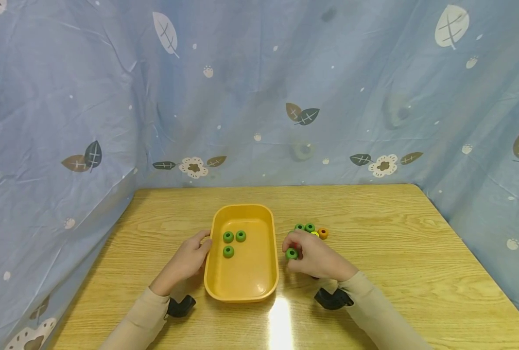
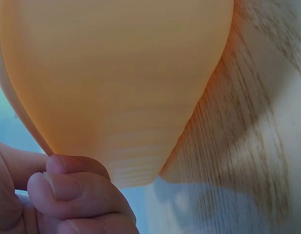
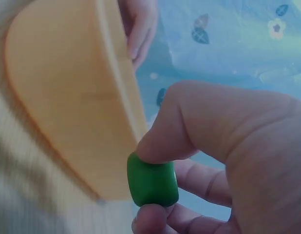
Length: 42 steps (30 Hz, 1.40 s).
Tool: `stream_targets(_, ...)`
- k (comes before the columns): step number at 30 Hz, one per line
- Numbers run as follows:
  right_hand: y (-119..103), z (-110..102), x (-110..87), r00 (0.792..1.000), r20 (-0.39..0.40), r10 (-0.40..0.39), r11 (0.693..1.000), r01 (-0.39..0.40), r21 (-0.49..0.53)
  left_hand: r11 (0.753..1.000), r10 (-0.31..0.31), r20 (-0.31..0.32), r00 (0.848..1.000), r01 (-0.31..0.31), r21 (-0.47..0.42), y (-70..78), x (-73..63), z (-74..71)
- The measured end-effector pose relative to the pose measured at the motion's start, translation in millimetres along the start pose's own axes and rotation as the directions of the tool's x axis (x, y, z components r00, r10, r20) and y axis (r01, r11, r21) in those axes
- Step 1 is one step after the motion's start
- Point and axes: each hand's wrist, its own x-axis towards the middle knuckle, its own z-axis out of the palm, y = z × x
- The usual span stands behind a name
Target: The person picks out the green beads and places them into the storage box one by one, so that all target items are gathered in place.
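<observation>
My right hand [image 1: 314, 255] pinches a green bead [image 3: 153, 180] between thumb and fingertips, just off the right side of a yellow-orange tray [image 1: 252, 287]. The bead has a dark hole through its middle. On the tray's left side, my left hand [image 1: 190, 257] grips the rim, its thumb and curled fingers showing at the edge in the left wrist view. Inside the tray lie three green beads [image 1: 228, 252], toward the far left. Behind the right hand sit more beads, partly hidden by it: green beads [image 1: 310, 227], a yellow one and an orange bead [image 1: 323, 233].
The tray stands on a wood-grain table [image 1: 382, 228]. A blue patterned cloth [image 1: 242, 97] hangs behind the table and along its sides. Each wrist wears a black camera mount [image 1: 333, 298]. Light glares off the table at the front.
</observation>
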Motion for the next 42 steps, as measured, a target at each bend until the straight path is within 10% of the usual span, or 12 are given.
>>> stream_targets(22,-41,-1,6.5,0.997,-0.068,-0.020,0.994,0.027,0.102,1.000,-0.010,0.018,1.000,0.010,-0.013,-0.3,-2.6,-0.5)
stream_targets(42,-58,18,81.4,0.996,0.088,0.002,0.997,0.005,-0.075,1.000,0.010,0.005,1.000,-0.010,-0.012,1.4,-1.9,0.6)
